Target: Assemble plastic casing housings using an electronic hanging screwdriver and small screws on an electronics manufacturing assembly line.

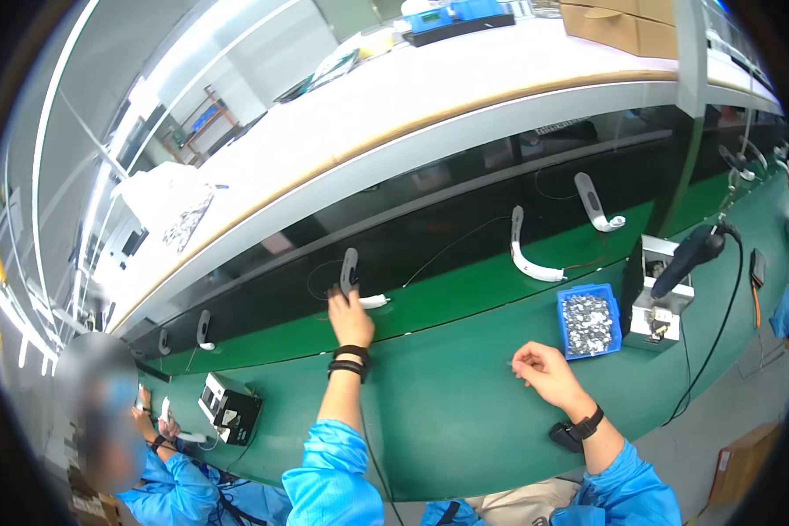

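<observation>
While the long green conveyor belt (465,394) runs the length of the bench under the white shelf (430,96), the person in blue sleeves leans over it with both arms out. The left hand (349,317) is stretched far forward, its fingers closed around the grey end of a curved white-and-grey headband piece (352,279) lying at the belt's far edge, with a thin wire looping away from the part just beyond the grip. More pieces of the same kind lie on the belt: one well to the right of the grip (526,250), another further right (594,203), and a smaller-looking one away to the left (203,330). The right hand (543,368) hangs nearer the body, thumb and fingertips pinched together on something too small to make out. Beyond it sits a blue bin of small metal parts (589,321), and past that a boxy fixture with a black tool (662,294). It looks like the picking-up step: the part is gripped but not yet lifted. Drawing it back would call for care with the trailing wire.
</observation>
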Demonstrator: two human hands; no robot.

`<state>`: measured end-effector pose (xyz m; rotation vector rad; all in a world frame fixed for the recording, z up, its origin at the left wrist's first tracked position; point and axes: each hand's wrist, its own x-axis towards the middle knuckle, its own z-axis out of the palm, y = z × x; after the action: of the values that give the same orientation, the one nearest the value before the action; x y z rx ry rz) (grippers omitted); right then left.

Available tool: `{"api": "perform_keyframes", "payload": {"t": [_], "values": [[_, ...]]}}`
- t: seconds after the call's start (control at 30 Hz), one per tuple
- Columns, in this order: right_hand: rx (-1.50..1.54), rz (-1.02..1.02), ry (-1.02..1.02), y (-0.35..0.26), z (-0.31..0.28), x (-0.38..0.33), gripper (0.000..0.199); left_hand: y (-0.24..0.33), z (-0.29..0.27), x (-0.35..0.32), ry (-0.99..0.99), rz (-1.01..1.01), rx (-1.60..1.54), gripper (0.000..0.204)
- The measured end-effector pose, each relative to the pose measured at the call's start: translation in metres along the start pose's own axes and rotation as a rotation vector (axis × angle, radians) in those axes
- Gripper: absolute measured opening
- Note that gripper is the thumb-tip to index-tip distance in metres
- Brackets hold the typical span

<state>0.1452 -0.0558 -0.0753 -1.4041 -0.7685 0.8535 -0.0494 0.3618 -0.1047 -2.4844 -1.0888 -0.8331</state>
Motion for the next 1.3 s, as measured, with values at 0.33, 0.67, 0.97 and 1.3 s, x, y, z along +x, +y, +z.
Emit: {"api": "perform_keyframes", "payload": {"t": [0.33,0.67,0.97,1.3], "values": [[0.015,0.025,0.068,-0.001,-0.01,-0.003,0.011,0.09,-0.075,0.011,-0.2,0.125,-0.773,0.019],[0.264,-0.164,0.16,-0.073,0.01,-0.034,0.005,0.21,-0.213,-0.046,-0.455,-0.366,-1.988,0.062],[-0.03,-0.334,0.257,-0.107,0.021,-0.053,0.006,0.275,-0.228,-0.111,-0.444,-0.437,-2.062,0.062],[-0.218,-0.342,0.275,-0.116,0.017,-0.066,0.007,0.283,-0.227,-0.12,-0.36,-0.253,-1.906,0.054]]}}
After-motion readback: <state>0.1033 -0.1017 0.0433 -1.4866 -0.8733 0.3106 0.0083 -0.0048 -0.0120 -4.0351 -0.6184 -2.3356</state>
